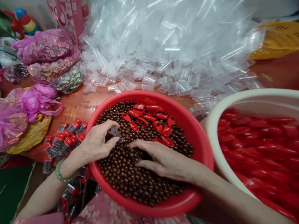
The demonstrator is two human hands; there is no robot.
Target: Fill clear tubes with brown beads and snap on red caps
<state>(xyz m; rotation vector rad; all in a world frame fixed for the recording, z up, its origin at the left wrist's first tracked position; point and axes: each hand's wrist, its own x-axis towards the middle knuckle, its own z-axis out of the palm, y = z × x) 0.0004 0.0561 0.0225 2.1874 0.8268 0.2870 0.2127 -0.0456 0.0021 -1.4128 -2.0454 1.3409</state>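
Observation:
A red basin [149, 211] holds a deep layer of small round brown balls [130, 177] that look like chocolate. My left hand [99, 140], with a green bead bracelet at the wrist, pinches a small clear plastic container [116, 133] over the balls. In the middle of the basin, my right hand [156, 155] is curled around another clear container [134, 156], whose rim shows among the balls. The palm covers most of it. Red plastic spoon-like caps [149, 117] lie on the balls towards the far side.
A large heap of clear containers [173, 46] covers the back of the table. At right stands a white tub [212, 130] of red plastic pieces. Filled red-capped containers [62, 140] pile up at left, near pink bags [46, 46]. A yellow basket [277, 40] sits at the far right.

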